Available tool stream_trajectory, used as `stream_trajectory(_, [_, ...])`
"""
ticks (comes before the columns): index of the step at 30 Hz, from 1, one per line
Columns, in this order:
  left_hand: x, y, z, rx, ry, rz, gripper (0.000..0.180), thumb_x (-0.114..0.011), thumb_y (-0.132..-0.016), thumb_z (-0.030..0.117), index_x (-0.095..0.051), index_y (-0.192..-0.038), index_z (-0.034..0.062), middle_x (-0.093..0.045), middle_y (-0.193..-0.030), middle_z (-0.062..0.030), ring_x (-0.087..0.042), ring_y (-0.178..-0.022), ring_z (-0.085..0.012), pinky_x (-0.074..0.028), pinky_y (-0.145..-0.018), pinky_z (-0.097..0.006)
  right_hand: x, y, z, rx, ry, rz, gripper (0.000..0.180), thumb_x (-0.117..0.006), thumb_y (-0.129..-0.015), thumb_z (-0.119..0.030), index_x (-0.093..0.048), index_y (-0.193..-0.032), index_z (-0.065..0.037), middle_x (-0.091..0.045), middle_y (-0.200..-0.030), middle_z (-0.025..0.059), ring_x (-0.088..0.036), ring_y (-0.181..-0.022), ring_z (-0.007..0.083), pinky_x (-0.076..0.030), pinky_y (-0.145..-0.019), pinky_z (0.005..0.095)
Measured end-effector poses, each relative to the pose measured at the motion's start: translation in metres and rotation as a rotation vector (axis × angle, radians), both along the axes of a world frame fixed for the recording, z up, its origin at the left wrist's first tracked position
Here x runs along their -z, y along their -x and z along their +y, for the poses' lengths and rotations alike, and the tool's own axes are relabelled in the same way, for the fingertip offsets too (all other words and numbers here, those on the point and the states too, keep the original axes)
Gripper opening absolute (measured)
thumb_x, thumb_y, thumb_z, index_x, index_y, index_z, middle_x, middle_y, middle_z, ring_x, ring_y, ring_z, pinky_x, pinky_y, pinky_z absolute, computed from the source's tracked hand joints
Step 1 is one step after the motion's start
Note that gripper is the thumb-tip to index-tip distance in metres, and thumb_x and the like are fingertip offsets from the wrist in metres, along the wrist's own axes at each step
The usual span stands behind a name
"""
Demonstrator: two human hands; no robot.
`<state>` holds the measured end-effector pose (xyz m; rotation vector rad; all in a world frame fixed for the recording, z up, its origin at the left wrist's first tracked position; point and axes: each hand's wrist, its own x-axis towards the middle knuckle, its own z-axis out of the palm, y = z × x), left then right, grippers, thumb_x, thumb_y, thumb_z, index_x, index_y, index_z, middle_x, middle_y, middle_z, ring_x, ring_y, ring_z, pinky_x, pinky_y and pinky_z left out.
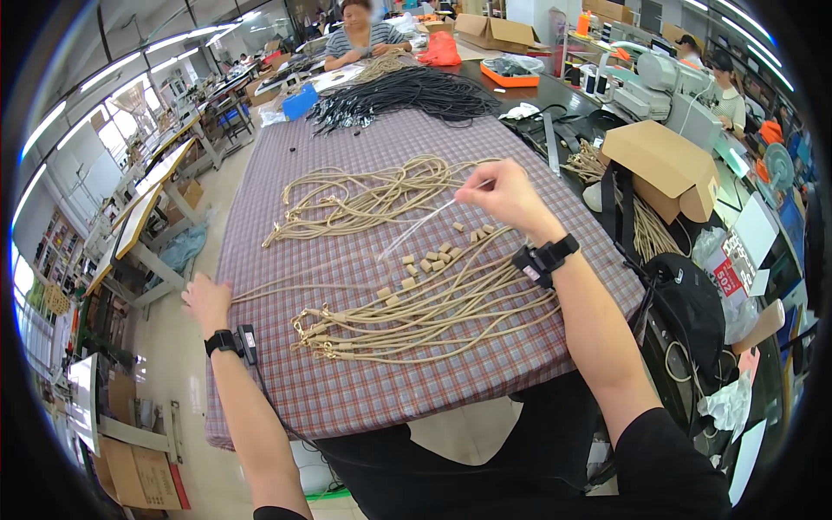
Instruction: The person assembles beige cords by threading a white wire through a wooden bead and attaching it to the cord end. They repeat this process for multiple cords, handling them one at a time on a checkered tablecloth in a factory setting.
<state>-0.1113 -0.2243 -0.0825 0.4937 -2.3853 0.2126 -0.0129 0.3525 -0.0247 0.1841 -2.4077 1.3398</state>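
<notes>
My left hand (208, 303) is closed at the table's left edge, gripping a beige cord (295, 286) that runs right across the cloth. Over the table's right half, my right hand (511, 198) pinches a thin whitish strand (420, 227); it slants down to the left, its lower end blurred. Between the hands lie several small beige cylindrical sleeves (433, 262). Nearer me is a bundle of beige cords (433, 334) with gold metal clasps (325, 348) at their left ends. A looser bundle of beige cords (347, 227) lies farther back.
A plaid cloth (286, 390) covers the table. At its far end are a heap of black cords (407, 95), a blue box (301, 101) and a co-worker (360, 39). On the right stand an open cardboard box (663, 160) and a black bag (685, 303).
</notes>
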Motion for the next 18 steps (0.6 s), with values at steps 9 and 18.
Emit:
stream_trajectory(9, [-0.061,-0.078,0.217,1.445,-0.757,-0.137,0.041,-0.067,-0.112,0.015,-0.059,-0.150,0.0006,-0.075,-0.131,-0.0106,-0.072,-0.118,-0.0213,-0.058,-0.104,-0.039,0.000,-0.015,-0.046,-0.183,0.070,0.082,0.014,-0.092,-0.088,-0.013,-0.084,-0.089,-0.002,-0.074,-0.084,0.0035,-0.067,-0.074,0.0100,-0.054,-0.068,0.0288])
stream_trajectory(18, [-0.051,-0.119,0.242,1.438,-1.300,-0.766,0.025,-0.064,-0.112,0.006,-0.071,-0.134,-0.0034,-0.075,-0.095,-0.0037,-0.062,-0.074,-0.0079,-0.053,-0.070,-0.026,-0.006,-0.024,-0.072,-0.522,0.081,0.233,0.015,-0.097,-0.084,-0.009,-0.084,-0.090,-0.005,-0.069,-0.086,-0.0012,-0.063,-0.074,0.0081,-0.051,-0.066,0.0256])
